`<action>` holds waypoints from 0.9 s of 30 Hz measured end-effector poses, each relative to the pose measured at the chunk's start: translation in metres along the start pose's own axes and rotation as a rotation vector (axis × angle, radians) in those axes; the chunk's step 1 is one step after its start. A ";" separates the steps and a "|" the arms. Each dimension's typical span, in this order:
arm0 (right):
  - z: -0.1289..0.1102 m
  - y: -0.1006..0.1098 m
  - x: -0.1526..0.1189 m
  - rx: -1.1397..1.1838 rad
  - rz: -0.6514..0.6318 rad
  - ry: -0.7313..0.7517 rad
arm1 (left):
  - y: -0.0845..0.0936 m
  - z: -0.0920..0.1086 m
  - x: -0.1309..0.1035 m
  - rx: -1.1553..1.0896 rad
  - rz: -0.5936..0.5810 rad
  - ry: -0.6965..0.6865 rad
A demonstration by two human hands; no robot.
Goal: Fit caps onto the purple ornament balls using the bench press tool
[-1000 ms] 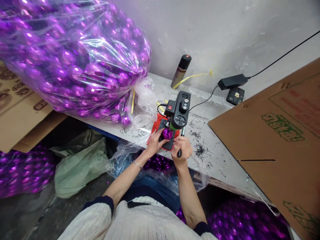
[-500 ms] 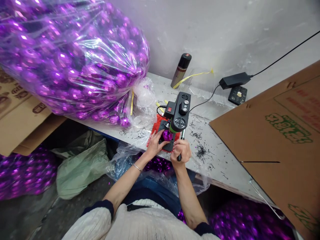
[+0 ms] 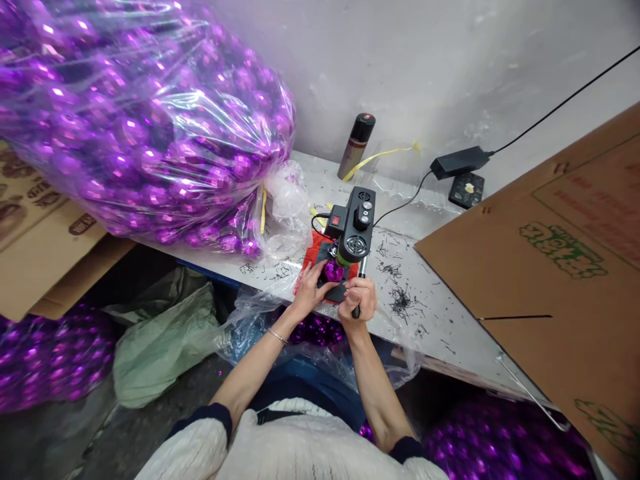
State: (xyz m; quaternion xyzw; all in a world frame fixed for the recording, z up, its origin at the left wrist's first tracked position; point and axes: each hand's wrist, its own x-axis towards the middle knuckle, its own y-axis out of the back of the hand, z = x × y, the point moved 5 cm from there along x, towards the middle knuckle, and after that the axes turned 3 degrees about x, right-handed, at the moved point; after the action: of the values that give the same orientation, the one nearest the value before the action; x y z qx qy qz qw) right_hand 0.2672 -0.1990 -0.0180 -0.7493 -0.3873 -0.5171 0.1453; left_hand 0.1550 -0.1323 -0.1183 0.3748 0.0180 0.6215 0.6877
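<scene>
My left hand (image 3: 307, 295) has its thumb and fingers closed around a shiny purple ball (image 3: 333, 271). The ball sits on the dark base of a small black bench press machine (image 3: 357, 223), right under its green-ringed head. Fingers of my right hand (image 3: 361, 297) are wrapped round the machine's lever, whose black-tipped handle (image 3: 356, 312) sticks out below the fist. Under the base lies a red cloth or sheet (image 3: 306, 268). The contact point between the head and the ball is too small to make out.
A large clear bag of purple balls (image 3: 165, 133) fills the left. Behind the machine stands a spray can (image 3: 357, 143); a power adapter (image 3: 460, 162) lies further right. Dark shavings (image 3: 400, 300) litter the white table. A cardboard box (image 3: 540, 280) rises at right, and a green sack (image 3: 165, 347) lies lower left.
The view has shifted slightly, so the machine and right-hand objects appear a little further left. Both hands keep their holds on the ball and the lever.
</scene>
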 end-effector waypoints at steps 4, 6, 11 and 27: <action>-0.001 -0.004 -0.002 0.002 0.008 0.076 | 0.000 -0.002 0.000 -0.024 -0.005 0.015; -0.005 -0.004 0.002 -0.003 0.007 0.108 | -0.001 -0.003 0.002 -0.039 -0.013 0.027; -0.019 0.006 0.038 0.008 0.033 -0.116 | 0.001 0.001 0.008 -0.094 -0.002 0.093; -0.024 0.008 0.042 0.000 -0.008 -0.187 | 0.062 0.008 -0.084 0.021 -0.014 0.002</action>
State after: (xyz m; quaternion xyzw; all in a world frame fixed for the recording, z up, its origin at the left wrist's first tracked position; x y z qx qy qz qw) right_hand 0.2644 -0.2011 0.0313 -0.7927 -0.4024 -0.4455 0.1064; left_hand 0.0880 -0.2132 -0.1162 0.3814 0.0279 0.6168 0.6880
